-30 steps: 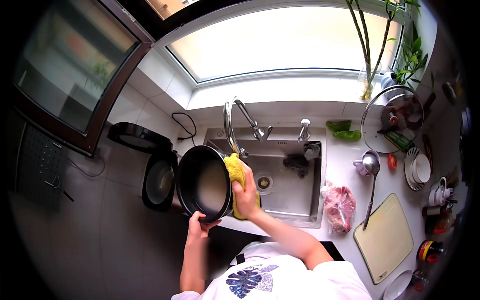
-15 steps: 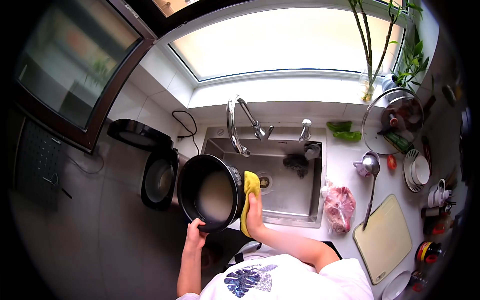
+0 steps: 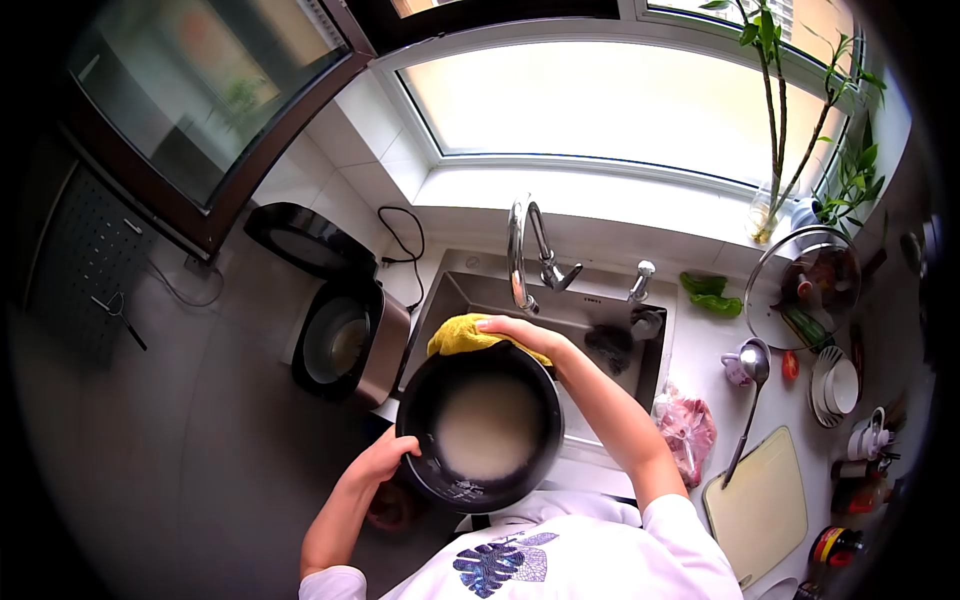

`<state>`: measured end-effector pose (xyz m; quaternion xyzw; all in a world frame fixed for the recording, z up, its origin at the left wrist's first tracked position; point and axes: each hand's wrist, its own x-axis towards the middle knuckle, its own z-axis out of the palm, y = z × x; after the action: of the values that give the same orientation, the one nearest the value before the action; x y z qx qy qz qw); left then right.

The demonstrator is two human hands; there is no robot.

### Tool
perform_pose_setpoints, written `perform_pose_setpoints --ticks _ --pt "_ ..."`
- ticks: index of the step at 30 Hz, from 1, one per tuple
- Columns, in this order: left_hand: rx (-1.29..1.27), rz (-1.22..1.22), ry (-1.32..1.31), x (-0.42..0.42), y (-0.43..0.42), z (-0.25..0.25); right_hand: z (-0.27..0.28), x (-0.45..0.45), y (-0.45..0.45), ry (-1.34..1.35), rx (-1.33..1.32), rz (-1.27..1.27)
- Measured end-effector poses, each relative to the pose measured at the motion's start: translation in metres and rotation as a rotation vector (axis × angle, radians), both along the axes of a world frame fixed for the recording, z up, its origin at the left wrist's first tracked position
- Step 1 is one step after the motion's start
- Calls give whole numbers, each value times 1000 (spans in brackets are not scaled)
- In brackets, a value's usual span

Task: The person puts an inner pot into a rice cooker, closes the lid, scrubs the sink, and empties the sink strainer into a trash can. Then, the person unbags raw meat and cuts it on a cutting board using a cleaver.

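A black rice cooker inner pot (image 3: 536, 465) with cloudy water (image 3: 488, 428) in it is held up in front of my body, over the near left edge of the sink (image 3: 590, 437). My left hand (image 3: 383, 455) grips its left rim, thumb over the edge. On the pot's far side my right hand (image 3: 520, 333) presses a yellow cloth (image 3: 462, 336) against the outer wall. What lies at the bottom of the cloudy water cannot be made out. Left of the sink stands the rice cooker (image 3: 378, 345) with its lid (image 3: 305, 242) raised.
A curved faucet (image 3: 519, 250) rises behind the pot. To the right lie bagged meat (image 3: 685, 432), green peppers (image 3: 708, 293), a ladle (image 3: 745, 420), a cutting board (image 3: 762, 505) and a glass lid (image 3: 765, 315). The open window (image 3: 195, 200) juts in at upper left.
The pot has turned and moved right and towards my body. My right hand and the yellow cloth have gone from its right side round to its far side. My left hand still grips the rim.
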<state>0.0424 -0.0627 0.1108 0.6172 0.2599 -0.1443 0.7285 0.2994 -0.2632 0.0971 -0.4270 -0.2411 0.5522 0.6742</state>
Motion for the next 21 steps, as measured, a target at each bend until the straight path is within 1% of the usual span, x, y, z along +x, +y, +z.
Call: perform_pose_setpoints --ticks 1,2,3,5,7,9,11,13,15,17,18,19,21 --pt "2 2 -5 2 1 -2 1 3 5 59 -164 24" --pt "-21 -26 17 1 3 -2 1 1 8 222 -240 47" --pt "-44 -56 39 1 4 -2 -8 0 15 226 -236 47" --pt "-65 -33 57 -2 2 -7 -39 -4 26 564 -126 124" --pt "-95 -40 4 -3 2 -14 -60 -31 27 723 9 57" --pt "-77 -61 -13 0 -4 -9 -75 -63 25 843 117 -48" --pt "-34 172 -68 7 -12 -1 -82 -95 21 920 186 -185" --pt "-53 263 -42 10 -7 3 -81 -118 15 943 186 -348" --pt "-52 260 -53 10 6 2 -76 -140 7 939 186 -513" --pt "-23 335 -80 13 8 -2 -69 -147 -6 900 192 -627" --pt "-18 350 -85 15 2 4 -64 -146 -15 874 206 -671" --pt "-14 364 -90 17 -2 8 -65 -142 -16 903 359 -698" --pt "-36 364 -91 11 9 -5 -52 -140 -33 877 447 -674"
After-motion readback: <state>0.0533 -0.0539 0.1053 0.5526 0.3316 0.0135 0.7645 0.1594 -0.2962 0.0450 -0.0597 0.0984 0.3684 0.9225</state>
